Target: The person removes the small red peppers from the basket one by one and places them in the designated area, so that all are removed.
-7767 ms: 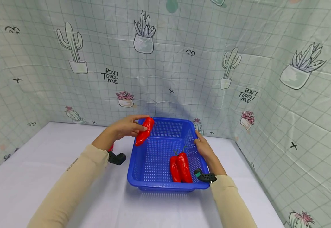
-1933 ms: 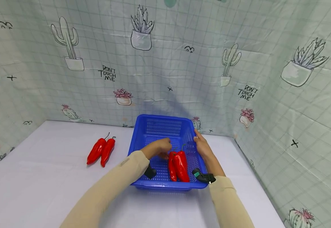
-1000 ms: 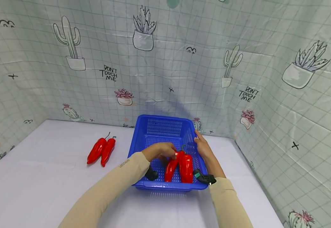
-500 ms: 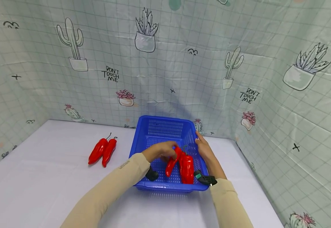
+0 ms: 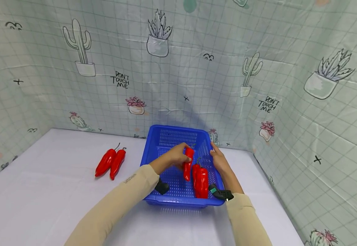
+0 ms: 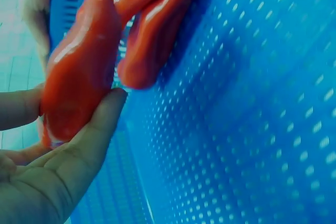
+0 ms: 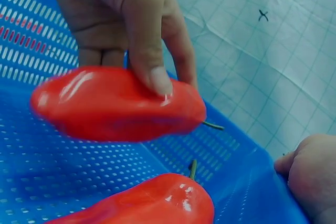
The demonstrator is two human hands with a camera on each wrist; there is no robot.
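My left hand pinches a red pepper by its stem end and holds it above the floor of the blue plastic basket. In the right wrist view this pepper lies across the hand's thumb and fingers, its green stem poking out to the right. Two more red peppers lie side by side in the basket's near right corner; one of them shows below the held one. My right hand grips the basket's right rim, with part of its fingers hidden behind the wall.
Another two red peppers lie together on the white table, left of the basket. A cloth backdrop with cactus prints hangs right behind the table and along its sides.
Earlier my left hand brought a pepper over the basket, then reached among those inside. Over the last second it has raised one pepper off the group. My right hand stays on the rim.
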